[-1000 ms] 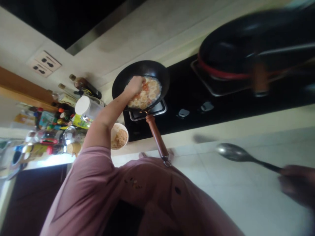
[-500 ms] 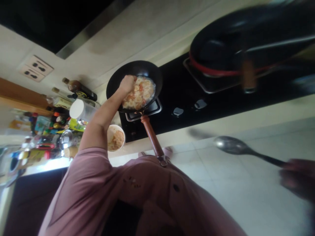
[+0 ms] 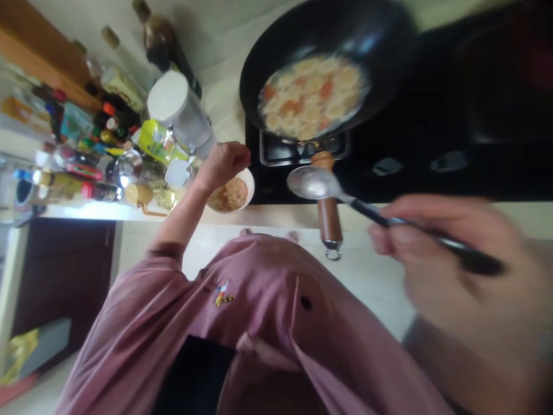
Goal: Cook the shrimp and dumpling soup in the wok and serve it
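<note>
- Right hand [image 3: 449, 282] grips the spoon [image 3: 313, 182] near the pan [image 3: 384, 57], one o'clock; I fear a swing knocking the handle [image 3: 329, 222].
- Left hand [image 3: 224, 164] curls closed by the bowl [image 3: 251, 189], ten o'clock; blur may hide something held.

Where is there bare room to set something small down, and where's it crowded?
The narrow counter strip before the black hob looks bare between bowl and wooden wok handle. Crowded: left of the bowl, with bottles and a canister.
</note>
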Available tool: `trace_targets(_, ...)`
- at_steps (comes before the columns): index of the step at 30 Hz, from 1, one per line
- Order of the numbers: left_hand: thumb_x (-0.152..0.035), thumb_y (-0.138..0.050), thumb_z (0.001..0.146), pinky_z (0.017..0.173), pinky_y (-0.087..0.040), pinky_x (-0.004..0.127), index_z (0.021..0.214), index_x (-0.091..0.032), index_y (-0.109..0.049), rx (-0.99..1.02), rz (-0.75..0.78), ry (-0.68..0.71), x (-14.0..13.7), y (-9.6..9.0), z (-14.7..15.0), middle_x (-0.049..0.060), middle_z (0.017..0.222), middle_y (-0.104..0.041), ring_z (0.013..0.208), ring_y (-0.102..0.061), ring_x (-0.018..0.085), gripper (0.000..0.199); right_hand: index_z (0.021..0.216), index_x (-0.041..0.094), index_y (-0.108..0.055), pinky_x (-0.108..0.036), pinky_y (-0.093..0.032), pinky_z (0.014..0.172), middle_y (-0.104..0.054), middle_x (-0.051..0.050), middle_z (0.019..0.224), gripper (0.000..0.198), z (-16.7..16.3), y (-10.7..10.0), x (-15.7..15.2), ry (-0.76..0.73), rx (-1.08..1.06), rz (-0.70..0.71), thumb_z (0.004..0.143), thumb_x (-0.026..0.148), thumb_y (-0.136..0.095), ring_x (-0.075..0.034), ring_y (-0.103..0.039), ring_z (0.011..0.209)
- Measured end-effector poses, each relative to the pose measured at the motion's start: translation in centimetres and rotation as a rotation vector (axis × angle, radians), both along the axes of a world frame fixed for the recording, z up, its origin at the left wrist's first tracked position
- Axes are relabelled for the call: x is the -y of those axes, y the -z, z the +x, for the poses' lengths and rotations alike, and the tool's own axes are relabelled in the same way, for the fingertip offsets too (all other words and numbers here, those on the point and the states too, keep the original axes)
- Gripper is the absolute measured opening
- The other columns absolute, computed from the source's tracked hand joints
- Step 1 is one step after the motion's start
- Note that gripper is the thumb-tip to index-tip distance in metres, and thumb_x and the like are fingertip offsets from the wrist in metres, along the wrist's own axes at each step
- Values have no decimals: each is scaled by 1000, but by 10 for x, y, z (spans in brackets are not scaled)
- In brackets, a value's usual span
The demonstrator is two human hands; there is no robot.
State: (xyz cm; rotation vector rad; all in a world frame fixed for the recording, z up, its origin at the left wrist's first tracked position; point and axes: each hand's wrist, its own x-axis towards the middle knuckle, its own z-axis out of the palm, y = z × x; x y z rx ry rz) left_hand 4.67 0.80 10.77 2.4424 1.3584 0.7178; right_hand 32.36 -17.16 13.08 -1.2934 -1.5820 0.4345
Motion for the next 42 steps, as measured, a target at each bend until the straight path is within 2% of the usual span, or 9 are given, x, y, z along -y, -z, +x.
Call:
trace_targets(3, -14, -62, 79, 75, -47, 29, 83, -13, -71, -51, 25, -79, 12, 27, -35, 6, 83, -70, 76, -62, 17, 10, 96, 24, -66, -23, -48, 55, -66, 3, 68, 13, -47, 6, -12, -176, -11, -105, 94, 35, -59, -10, -60, 56)
trace_targets(6, -11, -58, 79, 70, -48, 27, 86, -14, -70, 35, 19, -126, 26, 52, -63, 5, 83, -68, 72, -61, 16, 14, 100, 20, -67, -24, -51, 61, -70, 0, 73, 19, -84, 28, -36, -285, 24, -188, 96, 32, -53, -12, -64, 60)
trace_targets(12, -5, -61, 73, 65, -51, 24, 93, -13, -65, 240, -21, -47, 54, 94, -79, 4, 91, -63, 69, -60, 11, 22, 104, 18, -71, -31, -50, 76, -75, -8, 92, 26, -125, 90, -102, -217, 461, -53, 93, 19, -47, -19, -69, 80)
trace_targets(16, -6, -65, 74, 66, -53, 25, 98, -13, -62, 254, -36, 18, 60, 111, -75, 7, 99, -60, 70, -60, 12, 26, 110, 16, -70, -31, -48, 72, -74, -10, 95, 31, -137, 104, -126, -189, 698, -73, 95, 18, -43, -21, -67, 80)
trace_targets(22, -8, -65, 78, 72, -54, 30, 98, -14, -61, 149, -19, 18, 59, 117, -70, 8, 99, -59, 83, -63, 18, 22, 108, 18, -71, -30, -48, 75, -75, -8, 98, 30, -139, 97, -116, -375, 776, -97, 96, 20, -44, -21, -69, 83)
trace_targets(27, -7, -64, 77, 75, -54, 31, 102, -14, -60, 133, -6, 33, 57, 118, -71, 9, 102, -60, 87, -63, 20, 27, 110, 19, -71, -30, -49, 78, -76, -7, 99, 31, -132, 98, -118, -324, 723, -74, 97, 20, -43, -21, -70, 86)
trace_targets(35, -7, -63, 77, 72, -51, 30, 94, -16, -59, 147, -16, 36, 59, 113, -71, 7, 96, -58, 83, -61, 19, 20, 109, 17, -72, -30, -49, 72, -76, -10, 100, 32, -132, 100, -100, -452, 750, -170, 96, 22, -43, -21, -71, 80)
trace_targets(38, -6, -61, 76, 70, -50, 30, 94, -15, -59, 140, -36, 25, 60, 110, -71, 7, 95, -58, 81, -60, 19, 21, 107, 17, -73, -29, -50, 73, -76, -7, 88, 31, -125, 98, -90, -456, 568, -238, 95, 24, -46, -19, -70, 76)
trace_targets(42, -6, -61, 77, 70, -49, 30, 92, -15, -60, 135, -47, 10, 60, 109, -72, 7, 93, -58, 79, -59, 19, 18, 98, 16, -72, -26, -48, 58, -66, -1, 64, 28, -122, 101, -86, -346, 44, -500, 90, 33, -51, -12, -58, 52)
